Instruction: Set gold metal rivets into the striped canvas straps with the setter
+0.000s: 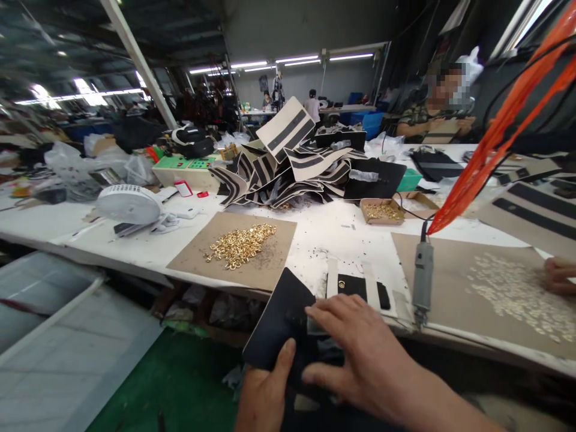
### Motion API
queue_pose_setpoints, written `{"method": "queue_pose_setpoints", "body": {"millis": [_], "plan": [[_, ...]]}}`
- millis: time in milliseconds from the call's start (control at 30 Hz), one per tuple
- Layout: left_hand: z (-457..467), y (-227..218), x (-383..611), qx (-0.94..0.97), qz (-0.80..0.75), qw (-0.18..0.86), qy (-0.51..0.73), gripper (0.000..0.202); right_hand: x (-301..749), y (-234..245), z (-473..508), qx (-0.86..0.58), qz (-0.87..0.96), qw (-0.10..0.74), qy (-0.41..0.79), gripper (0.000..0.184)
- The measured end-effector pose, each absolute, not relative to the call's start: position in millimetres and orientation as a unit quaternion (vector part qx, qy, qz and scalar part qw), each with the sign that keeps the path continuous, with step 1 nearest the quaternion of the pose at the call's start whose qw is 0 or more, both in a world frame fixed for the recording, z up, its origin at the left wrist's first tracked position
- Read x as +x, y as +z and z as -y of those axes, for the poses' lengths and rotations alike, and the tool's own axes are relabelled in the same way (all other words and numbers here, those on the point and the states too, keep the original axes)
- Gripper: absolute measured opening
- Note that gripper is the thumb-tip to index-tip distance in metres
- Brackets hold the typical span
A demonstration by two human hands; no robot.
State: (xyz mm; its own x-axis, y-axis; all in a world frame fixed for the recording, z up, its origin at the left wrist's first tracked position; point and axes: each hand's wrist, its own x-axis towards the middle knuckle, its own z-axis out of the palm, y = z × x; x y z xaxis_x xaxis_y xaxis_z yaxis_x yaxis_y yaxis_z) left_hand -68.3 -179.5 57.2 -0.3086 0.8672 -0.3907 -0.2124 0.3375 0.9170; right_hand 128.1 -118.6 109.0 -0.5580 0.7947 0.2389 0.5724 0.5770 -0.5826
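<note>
A dark flat panel [276, 318] with a pale edge is tilted up in front of me, below the table's front edge. My left hand [265, 390] grips its lower left side, the thumb lying on the dark face. Over the panel's right part reaches my right hand [364, 345], fingers stretched out and thumb apart; whether its fingertips touch the panel I cannot tell. Just beyond that hand, a white jig [333, 279] on the table edge carries a black strip [353, 285] with a small gold ring on it. The panel's lower part is hidden by my hands and shadow.
Gold metal fittings [240, 243] are heaped on a brown board [191, 258]. Behind them rises a pile of striped panels [288, 171]. A grey tool [423, 282] hangs at right from orange strands [477, 162]. Pale small parts [517, 300] lie near another person's hand [560, 276].
</note>
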Motion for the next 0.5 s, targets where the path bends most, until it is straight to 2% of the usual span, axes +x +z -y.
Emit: {"method": "queue_pose_setpoints", "body": {"millis": [33,100,133,200,267,367,433,500], "plan": [[177,64,-63,0.27,-0.623,0.522,0.515,0.048,121,104,124,-0.398,0.861,0.225,0.22,0.079],[175,77,-53,0.313,-0.602,0.528,0.511,0.047,112,94,129,-0.406,0.856,0.226,0.227,0.084],[176,83,-49,0.351,-0.579,0.537,0.503,0.048,112,90,128,-0.411,0.844,0.244,0.241,0.077],[176,90,-43,0.431,-0.527,0.555,0.478,0.052,117,88,122,-0.422,0.802,0.296,0.303,0.05],[175,92,-41,0.503,-0.493,0.54,0.462,0.055,129,91,116,-0.432,0.723,0.335,0.422,0.024],[161,82,-47,0.57,-0.508,0.457,0.456,0.048,149,93,111,-0.446,0.552,0.365,0.603,0.033],[145,73,-54,0.573,-0.541,0.4,0.469,0.047,158,87,111,-0.447,0.459,0.391,0.661,0.034],[127,67,-57,0.535,-0.569,0.39,0.487,0.059,163,78,114,-0.445,0.397,0.417,0.686,0.033]]}}
